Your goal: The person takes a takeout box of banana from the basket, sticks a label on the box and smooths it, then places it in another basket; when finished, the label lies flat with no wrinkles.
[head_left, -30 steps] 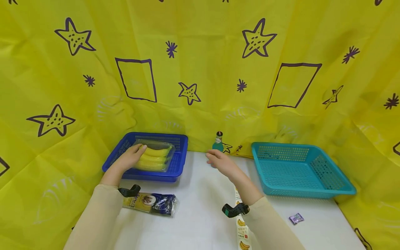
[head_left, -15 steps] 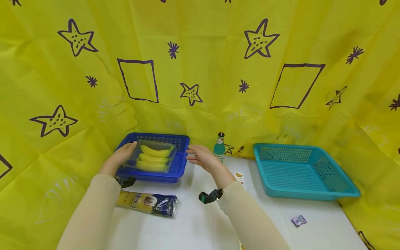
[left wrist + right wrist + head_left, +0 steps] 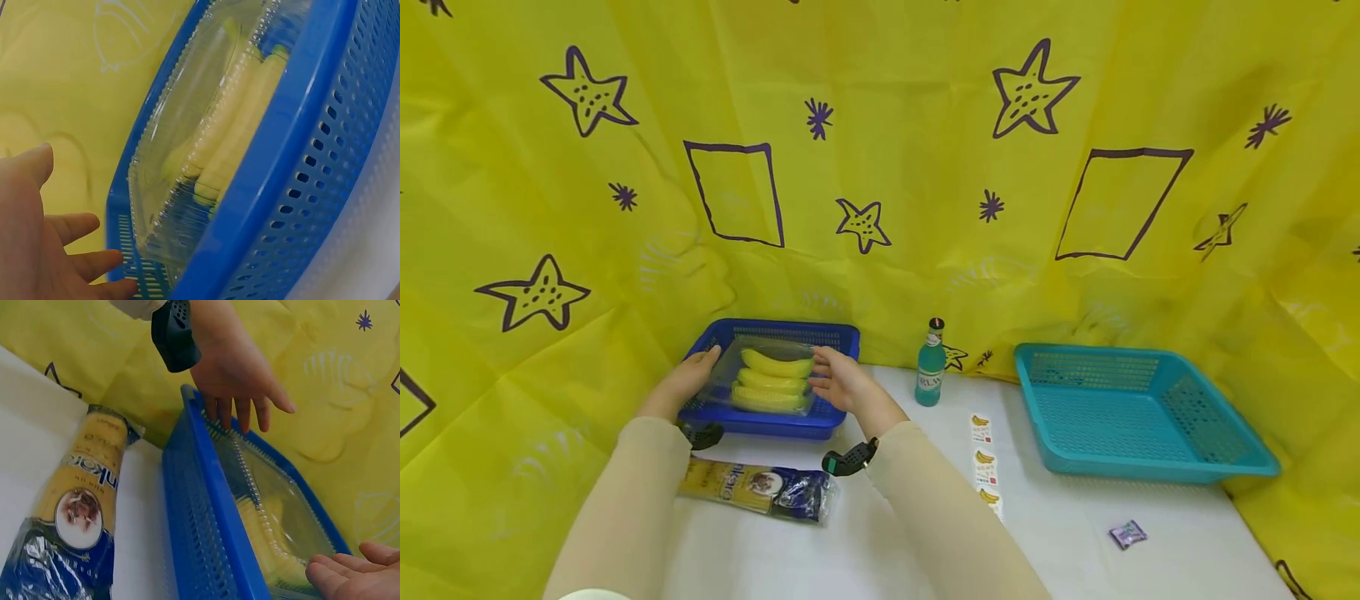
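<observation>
A clear plastic box (image 3: pixel 724 377) of yellow bananas (image 3: pixel 777 365) sits in the blue basket (image 3: pixel 808 431) at the left. My left hand (image 3: pixel 679 385) is at the box's left end, its fingers extended. In the left wrist view, those fingers (image 3: pixel 78 228) show a gap from the box (image 3: pixel 147 187). At the opposite end is my right hand (image 3: pixel 854 388), fingers loosely straight. Its fingertips (image 3: pixel 319 575) overlap the box's edge in the right wrist view; whether they touch it I cannot tell.
A yellow-and-blue packet (image 3: pixel 752 487) lies before the blue basket. A teal bottle (image 3: pixel 930 367) stands behind a strip of banana-printed labels (image 3: pixel 986 458). At the right are a teal basket (image 3: pixel 1097 417) and a small purple sachet (image 3: pixel 1127 534). A yellow curtain (image 3: pixel 917 283) hangs behind.
My right hand has moved left from beside the bottle to the box's right end. My left hand has drawn back from the box's top to its left end.
</observation>
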Available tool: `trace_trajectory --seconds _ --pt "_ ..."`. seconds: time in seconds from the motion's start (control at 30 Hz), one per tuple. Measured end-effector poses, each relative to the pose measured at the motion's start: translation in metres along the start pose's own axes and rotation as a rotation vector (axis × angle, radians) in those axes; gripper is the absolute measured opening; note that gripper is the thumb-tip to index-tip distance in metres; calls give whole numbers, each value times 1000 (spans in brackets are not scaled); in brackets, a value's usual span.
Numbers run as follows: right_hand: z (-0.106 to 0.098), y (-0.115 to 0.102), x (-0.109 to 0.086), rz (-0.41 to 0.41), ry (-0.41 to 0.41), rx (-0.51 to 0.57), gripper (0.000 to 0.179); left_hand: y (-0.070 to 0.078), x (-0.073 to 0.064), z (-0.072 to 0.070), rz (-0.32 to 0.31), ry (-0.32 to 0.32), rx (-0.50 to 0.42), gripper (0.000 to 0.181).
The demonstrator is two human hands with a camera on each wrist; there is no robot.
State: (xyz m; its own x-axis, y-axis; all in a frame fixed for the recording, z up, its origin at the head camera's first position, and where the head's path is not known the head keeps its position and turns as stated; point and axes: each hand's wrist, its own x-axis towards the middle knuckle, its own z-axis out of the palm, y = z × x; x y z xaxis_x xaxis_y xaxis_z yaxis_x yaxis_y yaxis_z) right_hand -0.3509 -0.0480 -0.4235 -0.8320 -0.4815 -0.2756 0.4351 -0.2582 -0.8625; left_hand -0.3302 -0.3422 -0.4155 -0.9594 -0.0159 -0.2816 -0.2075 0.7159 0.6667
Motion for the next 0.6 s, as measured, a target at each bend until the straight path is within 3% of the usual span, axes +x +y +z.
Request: trace_trajectory --seconds 0.27,0.5,0.6 --pt "7 3 9 30 23 5 74 -5 3 7 -7 -7 -5 102" --pt "7 7 13 34 151 -19 69 -6 3 8 -11 -8 25 106" --pt "3 10 16 59 165 -22 71 -5 6 8 -10 -11 49 102"
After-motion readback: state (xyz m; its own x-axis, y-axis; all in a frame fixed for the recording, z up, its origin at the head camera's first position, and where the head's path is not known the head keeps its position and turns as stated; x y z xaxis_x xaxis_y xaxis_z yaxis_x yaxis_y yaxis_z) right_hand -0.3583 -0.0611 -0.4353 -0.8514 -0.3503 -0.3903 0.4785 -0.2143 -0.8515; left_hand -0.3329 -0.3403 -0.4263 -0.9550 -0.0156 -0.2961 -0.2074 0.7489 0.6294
